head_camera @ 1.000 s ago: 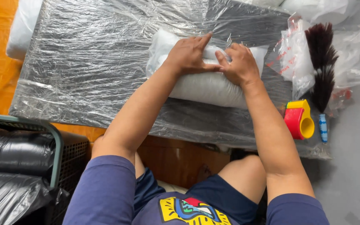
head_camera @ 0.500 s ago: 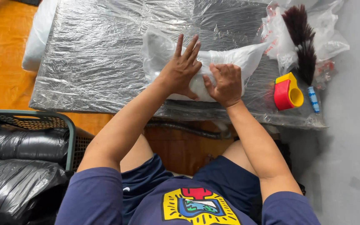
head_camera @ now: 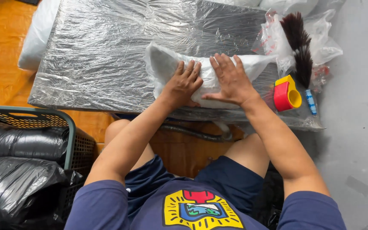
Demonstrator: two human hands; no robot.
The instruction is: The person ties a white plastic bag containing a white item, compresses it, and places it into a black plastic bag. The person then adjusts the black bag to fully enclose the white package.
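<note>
Bright daylight, glare, perhaps slight blur.

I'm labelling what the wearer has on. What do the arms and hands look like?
Both arms are bare below short navy-blue sleeves. The left hand and right hand wear no gloves, rings or watch that show.

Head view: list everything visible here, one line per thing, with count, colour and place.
Soft white pillow in clear plastic bag: one, white, on the table under both hands.
Table wrapped in clear plastic film: one, dark under shiny film, centre.
Red and yellow tape dispenser: one, at the table's right edge.
Dark feather duster: one, brown-black, above the dispenser, among clear bags.
Green mesh basket: one, lower left, holding black plastic bags.
White pillow: one, on the orange floor, left of the table.
Left hand: flat on the pillow.
Right hand: flat on the pillow.
</note>
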